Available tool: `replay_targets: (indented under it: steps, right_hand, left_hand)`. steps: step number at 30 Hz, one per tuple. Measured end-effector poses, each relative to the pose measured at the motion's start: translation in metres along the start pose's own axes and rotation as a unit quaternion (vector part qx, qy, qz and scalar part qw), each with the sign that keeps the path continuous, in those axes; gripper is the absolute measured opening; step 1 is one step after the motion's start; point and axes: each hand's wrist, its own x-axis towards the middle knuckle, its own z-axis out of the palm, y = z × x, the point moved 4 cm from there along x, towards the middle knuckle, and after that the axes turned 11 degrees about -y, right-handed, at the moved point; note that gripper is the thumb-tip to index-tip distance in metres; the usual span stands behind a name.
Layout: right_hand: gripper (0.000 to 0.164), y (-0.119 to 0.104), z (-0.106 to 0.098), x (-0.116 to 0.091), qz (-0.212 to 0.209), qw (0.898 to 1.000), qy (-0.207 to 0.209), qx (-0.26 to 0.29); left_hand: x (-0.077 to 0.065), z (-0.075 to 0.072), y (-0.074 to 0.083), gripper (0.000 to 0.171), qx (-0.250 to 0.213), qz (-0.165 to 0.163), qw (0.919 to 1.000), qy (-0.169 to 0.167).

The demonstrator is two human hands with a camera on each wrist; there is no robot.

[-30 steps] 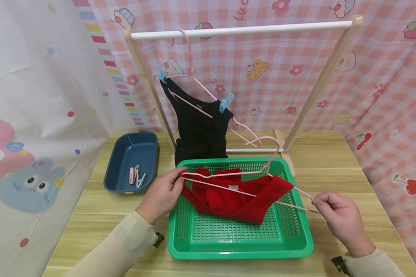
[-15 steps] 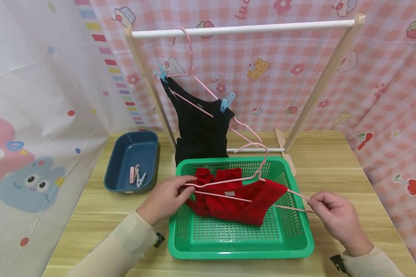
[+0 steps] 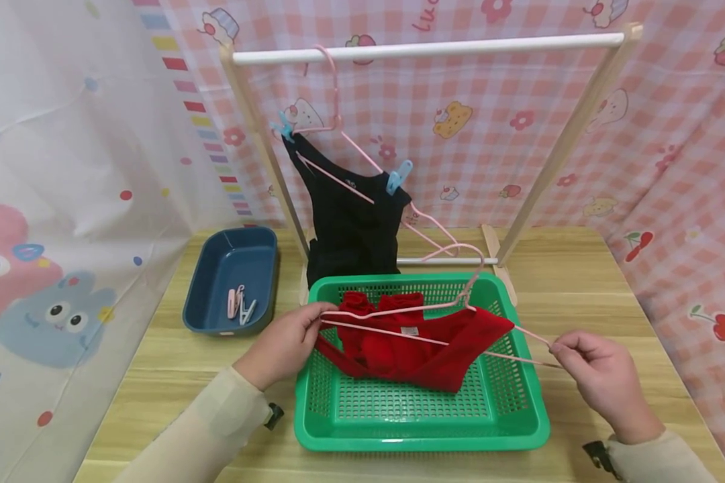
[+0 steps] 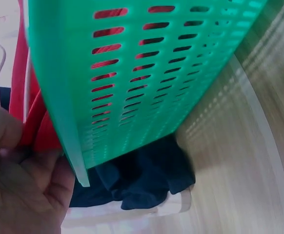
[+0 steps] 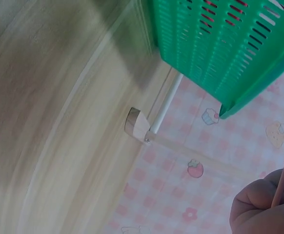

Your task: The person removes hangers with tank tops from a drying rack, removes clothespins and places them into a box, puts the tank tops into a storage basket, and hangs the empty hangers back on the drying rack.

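Note:
A pink clothes hanger (image 3: 417,310) is held level over the green basket, its hook pointing away at the back. My left hand (image 3: 284,345) pinches its left end together with a strap of the red tank top (image 3: 435,369). In the left wrist view, red cloth (image 4: 47,134) runs into the curled fingers beside the basket wall. My right hand (image 3: 604,379) pinches the hanger's right end between thumb and forefinger, beyond the basket's right rim. The top's right strap sits over the hanger's right arm, while its body sags into the green basket (image 3: 423,444).
Behind the basket stands a wooden rack with a white rail (image 3: 435,51). A black tank top (image 3: 356,228) hangs there on another pink hanger, fixed by blue clips (image 3: 400,176). At left, a dark blue tray (image 3: 232,261) holds several clothespins (image 3: 240,305).
The hanger dipped and shifted left half a second ago, then came back right and up. My left fingers, spread then, are now closed at its end. My right hand has moved slightly right.

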Motion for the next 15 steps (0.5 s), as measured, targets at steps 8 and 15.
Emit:
replay_targets:
  steps: [8, 15]
  right_hand:
    - [0.035, 0.002, -0.004, -0.001, -0.009, 1.000, 0.000, 0.019]
    - [0.038, -0.005, 0.002, 0.001, -0.042, 0.999, -0.010, 0.017]
  left_hand:
    - [0.001, 0.001, 0.001, 0.054, 0.009, 0.015, 0.9999, 0.001]
    - [0.000, 0.002, 0.010, 0.041, 0.006, 0.051, 0.9987, 0.007]
